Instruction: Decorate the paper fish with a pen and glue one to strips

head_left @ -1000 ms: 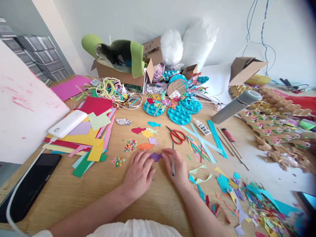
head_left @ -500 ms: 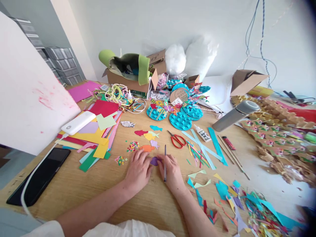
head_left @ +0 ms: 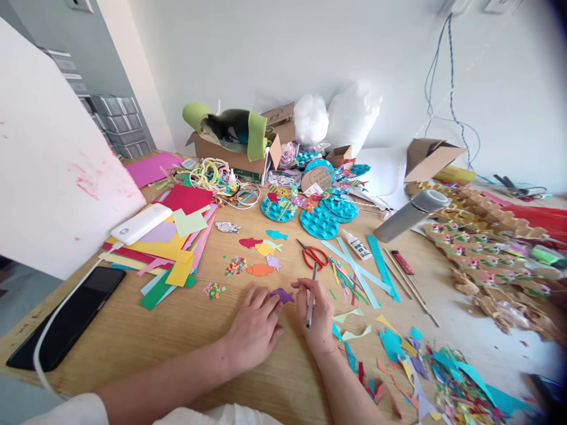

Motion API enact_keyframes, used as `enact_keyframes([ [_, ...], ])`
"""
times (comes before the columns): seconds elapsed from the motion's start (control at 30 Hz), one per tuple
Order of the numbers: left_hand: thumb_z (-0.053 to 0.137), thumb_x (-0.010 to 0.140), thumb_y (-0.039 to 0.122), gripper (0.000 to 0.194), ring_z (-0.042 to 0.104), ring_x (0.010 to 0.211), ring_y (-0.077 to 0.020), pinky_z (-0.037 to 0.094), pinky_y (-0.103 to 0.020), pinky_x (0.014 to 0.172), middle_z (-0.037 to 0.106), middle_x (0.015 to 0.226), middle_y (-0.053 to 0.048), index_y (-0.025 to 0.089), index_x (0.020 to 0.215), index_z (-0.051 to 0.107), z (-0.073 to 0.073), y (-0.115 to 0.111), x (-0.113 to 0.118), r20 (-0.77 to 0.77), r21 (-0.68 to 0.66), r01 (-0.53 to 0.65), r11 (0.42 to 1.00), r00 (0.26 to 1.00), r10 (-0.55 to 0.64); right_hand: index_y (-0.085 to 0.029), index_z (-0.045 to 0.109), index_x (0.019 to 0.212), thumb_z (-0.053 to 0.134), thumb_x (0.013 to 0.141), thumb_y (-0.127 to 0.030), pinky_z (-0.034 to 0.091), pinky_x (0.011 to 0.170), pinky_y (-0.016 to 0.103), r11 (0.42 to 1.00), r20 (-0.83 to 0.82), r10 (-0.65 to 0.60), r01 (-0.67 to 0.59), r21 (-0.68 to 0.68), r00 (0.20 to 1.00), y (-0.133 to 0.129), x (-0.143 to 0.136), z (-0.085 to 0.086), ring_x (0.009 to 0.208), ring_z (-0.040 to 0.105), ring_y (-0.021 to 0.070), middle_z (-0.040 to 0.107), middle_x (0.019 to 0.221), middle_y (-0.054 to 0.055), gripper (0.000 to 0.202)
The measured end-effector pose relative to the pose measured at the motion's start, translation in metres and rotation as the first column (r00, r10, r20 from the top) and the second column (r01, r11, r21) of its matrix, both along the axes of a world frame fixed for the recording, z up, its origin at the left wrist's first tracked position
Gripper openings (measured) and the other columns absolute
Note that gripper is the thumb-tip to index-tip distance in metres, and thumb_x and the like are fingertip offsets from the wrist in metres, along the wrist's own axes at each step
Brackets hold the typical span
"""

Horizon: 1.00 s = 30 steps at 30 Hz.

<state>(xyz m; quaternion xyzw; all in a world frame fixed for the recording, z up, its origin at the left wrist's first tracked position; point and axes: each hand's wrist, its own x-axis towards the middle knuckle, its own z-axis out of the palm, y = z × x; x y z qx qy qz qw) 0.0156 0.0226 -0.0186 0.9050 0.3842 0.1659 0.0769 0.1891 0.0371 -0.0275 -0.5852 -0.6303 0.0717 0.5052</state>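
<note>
R hand (head_left: 319, 317) off purple fish (head_left: 282, 295), scissors (head_left: 312, 252) nr

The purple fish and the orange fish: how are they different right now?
The purple fish is partly covered by fingers of the left hand, while the orange fish lies untouched. The purple fish is nearer the person; the orange fish is farther away. Both are fish-shaped cutouts on the table, tails toward the right.
</note>
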Motion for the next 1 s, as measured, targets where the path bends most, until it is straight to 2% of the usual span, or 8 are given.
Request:
enact_keyframes([
  [0.17,0.044,0.095,0.043,0.046,0.043,0.126,-0.0306,0.024,-0.053,0.111,0.057,0.133,-0.01,0.015,0.13,0.056,0.008,0.006,0.007,-0.071,-0.017,0.033,0.999,0.997,-0.035,-0.021,0.059,0.092,0.049,0.091,-0.02,0.051,0.07,0.031,0.996,-0.085,-0.087,0.086,-0.013,0.993,-0.002,0.002,0.0,0.073,0.067,0.018,0.071,0.084,0.003,0.01],
  [0.3,0.049,0.092,0.039,0.043,0.039,0.132,-0.0336,0.025,-0.056,0.11,0.058,0.132,-0.012,0.014,0.126,0.058,0.009,0.023,0.023,-0.084,0.031,0.065,0.997,0.995,-0.062,-0.021,0.059,0.089,0.049,0.091,-0.022,0.051,0.071,0.033,0.994,-0.11,-0.112,0.111,-0.014,0.988,-0.002,0.002,0.001,0.073,0.067,0.0192,0.071,0.082,0.004,0.011],
  [0.43,0.054,0.09,0.036,0.035,0.043,0.129,-0.0341,0.029,-0.057,0.109,0.061,0.127,-0.013,0.014,0.115,0.063,0.004,0.05,0.048,-0.041,0.038,0.002,0.999,0.999,-0.001,-0.021,0.06,0.09,0.049,0.091,-0.022,0.051,0.07,0.033,0.992,-0.116,-0.126,0.125,-0.015,0.985,-0.002,0.002,0.003,0.074,0.067,0.0198,0.071,0.082,0.005,0.011],
  [0.53,0.054,0.09,0.033,0.03,0.045,0.127,-0.034,0.03,-0.058,0.107,0.062,0.123,-0.014,0.015,0.113,0.063,0.008,0.066,0.058,-0.014,0.052,-0.044,0.998,0.999,0.045,-0.021,0.059,0.092,0.049,0.091,-0.022,0.051,0.071,0.034,0.994,-0.103,-0.113,0.112,-0.02,0.988,-0.001,0.004,0.002,0.075,0.067,0.02,0.07,0.083,0.005,0.01],
  [0.63,0.048,0.094,0.033,0.029,0.049,0.122,-0.0286,0.035,-0.051,0.105,0.062,0.123,-0.011,0.017,0.115,0.061,0.018,0.074,0.047,0.01,0.065,-0.046,0.997,0.999,0.045,-0.021,0.058,0.096,0.048,0.091,-0.019,0.051,0.074,0.035,0.998,-0.076,-0.056,0.053,-0.041,0.995,0.001,0.005,0.0,0.08,0.067,0.0203,0.069,0.089,0.006,0.011],
  [0.77,0.043,0.094,0.021,0.024,0.055,0.111,-0.0273,0.037,-0.05,0.102,0.067,0.11,-0.011,0.015,0.103,0.065,0.027,0.076,0.006,0.007,0.107,-0.159,0.981,0.987,0.159,-0.022,0.059,0.097,0.046,0.09,-0.013,0.05,0.079,0.037,0.999,-0.005,0.001,-0.001,-0.049,1.0,0.001,0.002,0.001,0.088,0.064,0.0213,0.067,0.092,0.007,0.017],
  [0.9,0.044,0.09,0.013,0.024,0.052,0.116,-0.0292,0.036,-0.05,0.104,0.066,0.112,-0.013,0.013,0.097,0.067,0.022,0.069,-0.027,-0.021,0.114,-0.173,0.978,0.984,0.176,-0.022,0.061,0.098,0.046,0.089,-0.012,0.05,0.075,0.036,0.997,0.027,0.051,-0.05,-0.065,0.998,0.0,-0.002,0.006,0.087,0.063,0.0218,0.064,0.089,0.007,0.02],
  [1.0,0.046,0.09,0.014,0.025,0.051,0.118,-0.0289,0.036,-0.051,0.105,0.066,0.114,-0.012,0.014,0.103,0.067,0.015,0.059,-0.032,-0.006,0.111,-0.153,0.982,0.988,0.155,-0.022,0.061,0.099,0.046,0.09,-0.012,0.051,0.076,0.036,0.994,0.031,0.076,-0.073,-0.076,0.997,0.0,-0.004,0.006,0.086,0.063,0.0215,0.065,0.09,0.007,0.021],
])
